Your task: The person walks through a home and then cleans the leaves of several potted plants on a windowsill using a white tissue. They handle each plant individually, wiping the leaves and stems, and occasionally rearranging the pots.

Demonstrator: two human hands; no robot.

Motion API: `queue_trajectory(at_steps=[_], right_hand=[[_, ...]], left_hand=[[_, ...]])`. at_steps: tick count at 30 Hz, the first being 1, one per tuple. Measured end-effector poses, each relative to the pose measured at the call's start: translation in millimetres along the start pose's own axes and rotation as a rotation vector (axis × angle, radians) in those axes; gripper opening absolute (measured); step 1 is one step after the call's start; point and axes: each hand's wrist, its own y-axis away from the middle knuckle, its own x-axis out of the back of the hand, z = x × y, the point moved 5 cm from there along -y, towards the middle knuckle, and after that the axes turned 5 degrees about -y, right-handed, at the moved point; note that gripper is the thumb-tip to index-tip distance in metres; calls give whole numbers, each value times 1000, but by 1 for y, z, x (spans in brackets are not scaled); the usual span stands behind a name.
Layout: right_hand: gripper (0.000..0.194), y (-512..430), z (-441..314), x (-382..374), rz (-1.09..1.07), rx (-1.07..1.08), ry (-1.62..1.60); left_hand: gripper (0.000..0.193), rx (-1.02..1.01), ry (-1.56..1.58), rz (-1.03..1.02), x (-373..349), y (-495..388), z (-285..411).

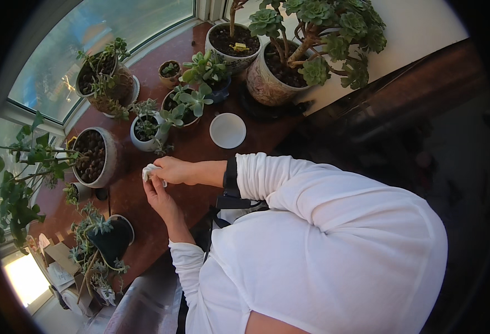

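A small crumpled white cloth or tissue (149, 171) is pinched between both hands above the red-brown tabletop (186, 160). My right hand (172, 170) grips it from the upper side, with its back showing. Below, my left hand (162, 198) has its thumb and fingertips against the same cloth. A small greenish-yellow bit shows at the cloth; what it is cannot be told. A round white dish (227, 130) stands beyond my right wrist. Nearest the hands are a white pot with a trailing succulent (145, 129) and a round pale pot of brown pebbles (108, 156).
Potted succulents line the window side, including a tilted brown pot (117, 85) and a large rosette plant (311, 41) in a mottled pot (261, 81). A dark green pot (113, 240) with trailing stems and a cardboard box (63, 256) stand lower left. Leafy vine (17, 200) hangs at far left.
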Motion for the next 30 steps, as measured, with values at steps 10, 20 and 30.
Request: queue_trajectory(at_steps=[10, 20, 30], right_hand=[[38, 198, -3, 220, 366, 122, -322], [37, 254, -2, 347, 862, 400, -276], [27, 252, -2, 345, 870, 296, -218]], left_hand=[[23, -201, -88, -409, -223, -3, 27], [25, -420, -250, -369, -362, -32, 6], [28, -512, -153, -261, -337, 56, -15]])
